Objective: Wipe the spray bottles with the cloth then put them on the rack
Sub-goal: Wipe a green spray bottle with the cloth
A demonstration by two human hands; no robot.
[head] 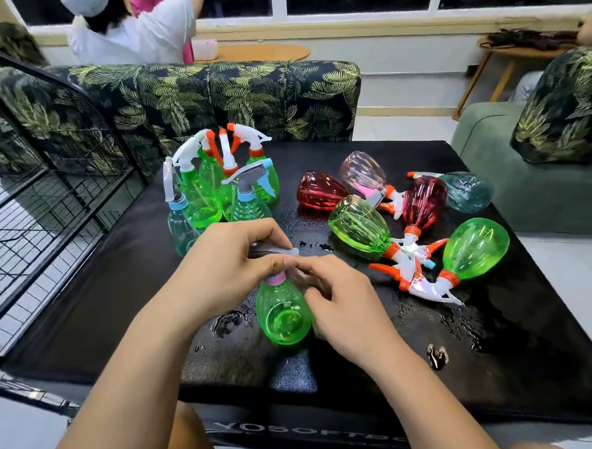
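My left hand (230, 272) curls over the bottle (283, 313), covering its spray head. My right hand (338, 305) hides its right side; I can't tell what those fingers hold. The rack (50, 177) runs off the left edge.

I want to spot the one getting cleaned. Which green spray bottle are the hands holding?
The green spray bottle with the pink collar, held between the left hand and the right hand. The other green ones stand or lie untouched.
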